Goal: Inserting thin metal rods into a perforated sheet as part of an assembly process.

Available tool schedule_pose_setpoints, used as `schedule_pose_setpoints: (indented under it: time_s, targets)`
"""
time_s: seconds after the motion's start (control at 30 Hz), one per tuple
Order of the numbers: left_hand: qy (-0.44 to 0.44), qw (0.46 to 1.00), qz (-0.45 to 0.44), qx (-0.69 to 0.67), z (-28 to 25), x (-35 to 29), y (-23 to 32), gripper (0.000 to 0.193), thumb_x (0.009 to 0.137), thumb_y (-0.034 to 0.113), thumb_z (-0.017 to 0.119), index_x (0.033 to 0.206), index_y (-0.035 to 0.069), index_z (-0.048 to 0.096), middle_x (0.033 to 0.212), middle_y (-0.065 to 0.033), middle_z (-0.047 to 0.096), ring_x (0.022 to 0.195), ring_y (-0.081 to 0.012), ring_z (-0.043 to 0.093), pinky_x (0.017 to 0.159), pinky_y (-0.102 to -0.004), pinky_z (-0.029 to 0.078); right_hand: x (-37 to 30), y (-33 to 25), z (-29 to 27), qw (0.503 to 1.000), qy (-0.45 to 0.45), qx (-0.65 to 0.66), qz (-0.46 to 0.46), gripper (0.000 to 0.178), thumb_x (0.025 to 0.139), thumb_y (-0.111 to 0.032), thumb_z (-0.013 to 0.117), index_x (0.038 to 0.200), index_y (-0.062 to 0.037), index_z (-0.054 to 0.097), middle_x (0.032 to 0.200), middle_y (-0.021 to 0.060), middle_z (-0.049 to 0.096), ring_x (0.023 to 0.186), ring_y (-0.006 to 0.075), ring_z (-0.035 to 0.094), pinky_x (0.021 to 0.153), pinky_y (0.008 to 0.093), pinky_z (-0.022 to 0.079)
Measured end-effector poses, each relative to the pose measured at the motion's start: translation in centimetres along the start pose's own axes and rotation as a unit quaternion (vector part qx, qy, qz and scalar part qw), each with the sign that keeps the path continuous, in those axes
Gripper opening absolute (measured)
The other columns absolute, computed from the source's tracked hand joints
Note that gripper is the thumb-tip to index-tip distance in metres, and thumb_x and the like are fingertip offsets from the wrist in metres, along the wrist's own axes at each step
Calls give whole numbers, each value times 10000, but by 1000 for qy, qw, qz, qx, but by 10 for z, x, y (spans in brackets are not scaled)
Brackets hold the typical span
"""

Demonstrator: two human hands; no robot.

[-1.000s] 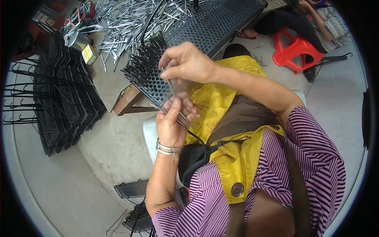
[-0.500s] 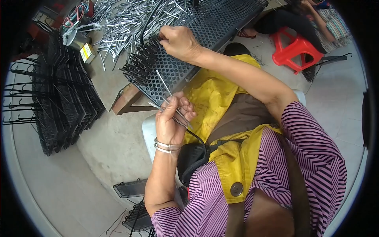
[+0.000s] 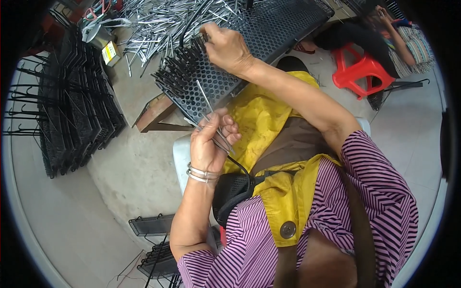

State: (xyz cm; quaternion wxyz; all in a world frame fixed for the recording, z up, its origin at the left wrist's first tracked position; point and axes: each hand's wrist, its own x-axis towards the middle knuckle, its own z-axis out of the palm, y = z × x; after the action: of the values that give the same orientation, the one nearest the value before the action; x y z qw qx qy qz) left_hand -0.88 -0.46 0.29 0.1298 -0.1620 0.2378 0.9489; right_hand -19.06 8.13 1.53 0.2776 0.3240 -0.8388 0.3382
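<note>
On my feed the L hand [image 3: 211, 137] has a few thin metal rods [image 3: 203, 95] pinched btwn thumb & fingers, one poking up over the black mesh panel [image 3: 225, 69], a couple more crossing lower down thru the grip. 2 silver bangles [image 3: 202, 173] on that wrist. R hand [image 3: 229, 50] is up at the far end of a clump of black sticks [image 3: 178, 69], fingers curled in. Can't tell from my end if it's got hold of one, tips are hidden.

Clump sits on the near end of the panel, big messy pile of silver rods [image 3: 161, 26] just beyond it. Yellow & white box [image 3: 111, 54] + metal can [image 3: 99, 36] off to the left, then a stack of black racks [image 3: 79, 105] w/ hooks. Yellow apron [image 3: 261, 117] across the lap. Top right I've got a red stool [image 3: 360, 74] and a co-worker [image 3: 418, 48] right by it.
</note>
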Motion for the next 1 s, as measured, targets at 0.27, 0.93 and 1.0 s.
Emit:
schedule_pose_setpoints:
  time_s: [0.27,0.93,1.0]
  targets:
    - [6,1000,2,3,0,-1,1,220,862,172,464,974,-9,520,786,-84,554,683,-186,556,599,-300,490,8,0,-8,992,72,18,-99,196,657,-12,569,852,-27,557,664,117,570,601,273,575,548,337,473]
    - [-82,992,-56,81,7,-1,1,261,841,199,497,985,-18,499,779,-103,546,648,-216,545,522,-269,456,-47,-35,-55,824,-208,451,274,182,730,-45,606,876,52,558,614,3,556,552,40,506,486,178,405]
    - [-87,991,-61,86,3,1,2,264,837,199,504,986,-19,497,777,-104,546,652,-219,543,511,-265,447,-41,-36,-61,816,-236,446,282,177,732,-36,593,879,55,553,609,0,551,549,33,496,478,175,395]
